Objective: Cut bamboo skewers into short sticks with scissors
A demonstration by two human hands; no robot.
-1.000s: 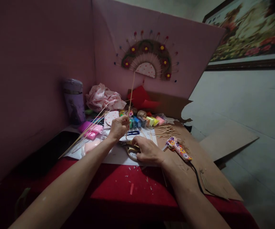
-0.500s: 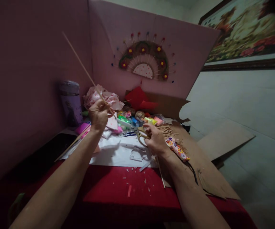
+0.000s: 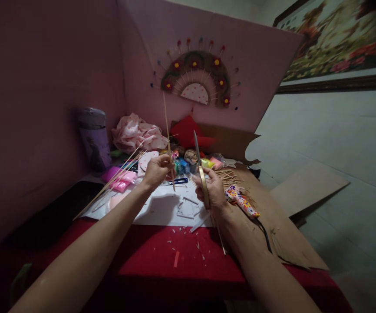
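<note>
My left hand (image 3: 157, 172) pinches a long thin bamboo stick (image 3: 167, 126) near its lower end, holding it almost upright over the white paper (image 3: 152, 213). In my right hand (image 3: 212, 189) is a pair of scissors (image 3: 202, 174) with gold handles. Their blades look closed and point upward, a short way right of the stick and apart from it. Beyond the hands lie small colourful packets (image 3: 183, 166) and a ball of twine (image 3: 191, 155). Short cut sticks (image 3: 229, 177) are heaped to the right of the scissors.
A flower-patterned glue gun (image 3: 242, 202) rests on cardboard (image 3: 292, 243) at right. Longer sticks (image 3: 110, 178) and pink packets (image 3: 123, 180) lie at left, near a purple tumbler (image 3: 94, 139). Crumpled pink fabric (image 3: 139, 132) sits behind. A half-round decoration (image 3: 196, 80) hangs on the pink board.
My left hand has moved right and lower, swinging the stick from a leftward slant to nearly upright. The scissors in my right hand have turned so their blades point up.
</note>
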